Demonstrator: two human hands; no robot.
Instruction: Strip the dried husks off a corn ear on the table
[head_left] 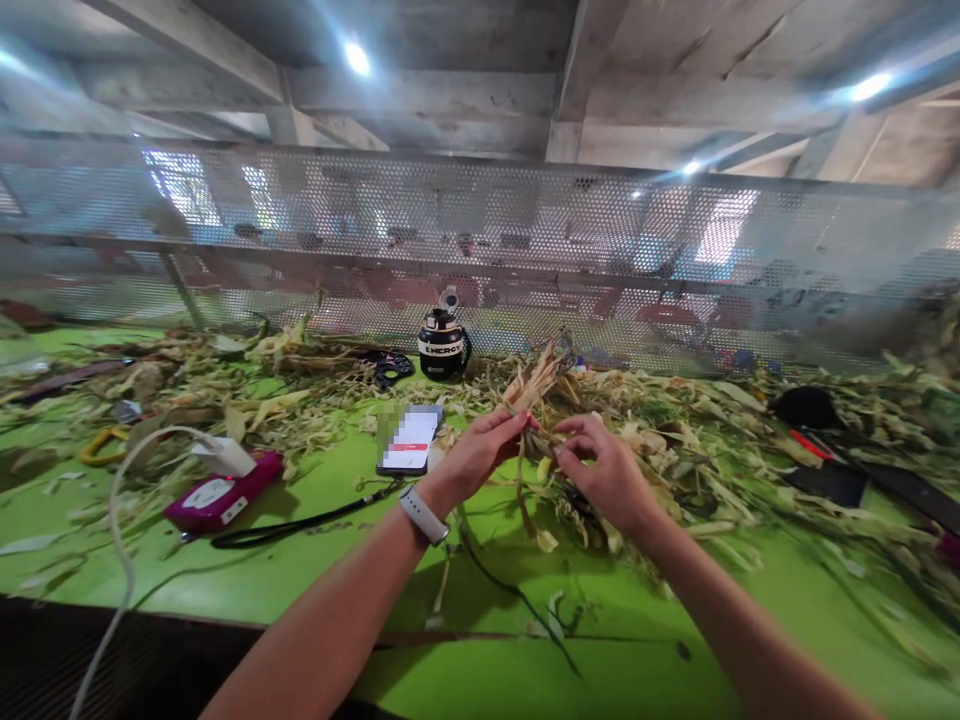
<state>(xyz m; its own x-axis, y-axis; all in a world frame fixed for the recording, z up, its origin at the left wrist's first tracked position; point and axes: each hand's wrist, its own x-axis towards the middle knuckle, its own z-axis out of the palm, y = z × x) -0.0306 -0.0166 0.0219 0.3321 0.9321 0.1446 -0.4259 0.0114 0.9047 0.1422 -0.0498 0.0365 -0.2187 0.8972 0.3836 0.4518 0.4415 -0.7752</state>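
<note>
A bundle of dried plant stalks (534,382) points up and away from me over the green table. My left hand (491,445), with a pale watch band at the wrist, is closed around the lower part of this bundle. Just to its right, my right hand (600,465) has its thumb and forefinger pinched near the bundle's lower end. Whatever lies between those fingertips is too small to make out. Loose strands and leaf shreds hang below both hands.
A phone (410,440) lies left of my hands. Behind it stands a black bottle (442,345), lid up. A purple power strip (225,495) with a white plug and cable sits at left. Dried leaf scraps (675,430) litter the green table (300,590). A perforated metal screen (465,220) rises behind.
</note>
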